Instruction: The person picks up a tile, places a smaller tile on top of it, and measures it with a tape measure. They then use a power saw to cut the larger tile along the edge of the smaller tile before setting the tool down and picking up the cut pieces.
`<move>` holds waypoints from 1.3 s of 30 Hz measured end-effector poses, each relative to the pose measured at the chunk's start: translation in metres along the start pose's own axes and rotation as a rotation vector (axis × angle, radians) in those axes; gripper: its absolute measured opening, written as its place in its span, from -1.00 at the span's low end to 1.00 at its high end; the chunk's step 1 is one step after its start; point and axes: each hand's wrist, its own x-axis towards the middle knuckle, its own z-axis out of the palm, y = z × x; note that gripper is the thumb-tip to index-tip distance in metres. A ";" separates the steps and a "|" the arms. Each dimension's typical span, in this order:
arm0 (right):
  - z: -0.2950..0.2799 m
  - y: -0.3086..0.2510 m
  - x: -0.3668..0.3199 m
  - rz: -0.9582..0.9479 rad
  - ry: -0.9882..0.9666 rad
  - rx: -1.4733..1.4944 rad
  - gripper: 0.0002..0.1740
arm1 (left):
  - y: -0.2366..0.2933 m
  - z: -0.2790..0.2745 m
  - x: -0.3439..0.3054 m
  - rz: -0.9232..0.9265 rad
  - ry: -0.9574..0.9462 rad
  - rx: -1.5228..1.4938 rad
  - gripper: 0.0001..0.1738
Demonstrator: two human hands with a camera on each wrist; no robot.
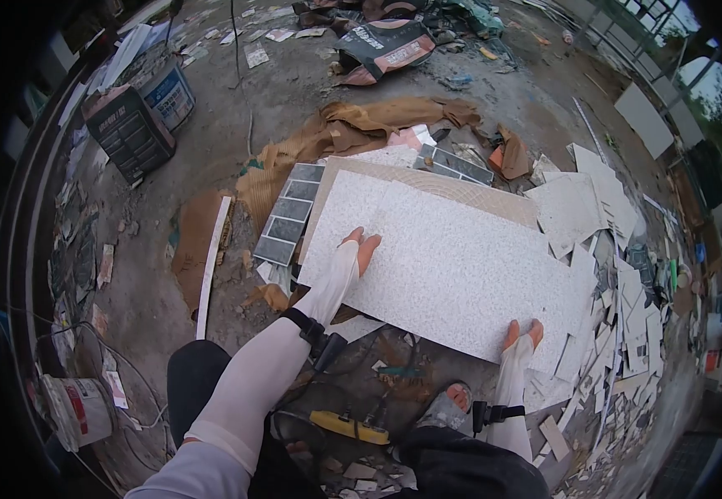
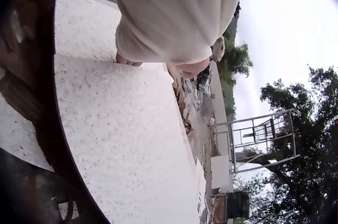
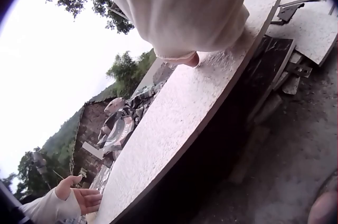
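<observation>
At centre frame, a speckled tile slab (image 1: 452, 266) lies on a beige tile (image 1: 427, 185). The left hand (image 1: 362, 248) and right hand (image 1: 524, 333) rest on it, fingers straight, clasping nothing. Even pressure from both palms should keep it level, clear of the shards (image 1: 627, 308) at right.

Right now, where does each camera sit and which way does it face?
Head: worn above, facing down at the large white speckled stone slab; shows both sleeved arms, left hand, right hand.
Left wrist: looks past the left hand along the slab toward trees.
Right wrist: looks past the right hand across the slab to the left hand.
Shared: the slab, in all three.
</observation>
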 end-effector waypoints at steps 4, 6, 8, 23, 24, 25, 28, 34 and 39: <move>0.002 0.000 0.006 0.036 0.008 0.000 -0.31 | 0.005 0.000 -0.004 0.017 0.032 -0.002 -0.07; 0.004 0.001 0.009 0.050 0.012 0.019 -0.30 | 0.011 0.001 -0.005 0.019 0.041 0.002 -0.06; 0.006 0.003 0.010 0.070 0.018 0.035 -0.30 | 0.010 0.004 0.004 0.027 0.056 -0.020 -0.06; -0.032 -0.012 0.036 -0.024 -0.097 -0.088 -0.41 | -0.017 0.000 0.016 0.083 0.009 0.015 -0.12; -0.039 -0.008 0.050 -0.001 -0.073 -0.108 -0.41 | -0.024 -0.002 0.007 0.107 0.016 0.191 -0.12; -0.046 -0.010 0.067 -0.088 -0.106 -0.091 -0.42 | -0.034 -0.006 -0.006 0.169 0.011 0.323 -0.10; -0.042 -0.009 0.123 -0.221 -0.196 -0.100 -0.46 | -0.066 -0.010 -0.030 0.267 0.109 0.446 -0.15; -0.014 -0.024 0.226 -0.253 -0.365 -0.158 -0.53 | -0.089 -0.019 -0.048 0.246 0.064 0.805 -0.14; -0.011 -0.012 0.263 -0.297 -0.573 -0.225 -0.55 | -0.083 -0.020 -0.044 0.263 0.038 0.951 -0.41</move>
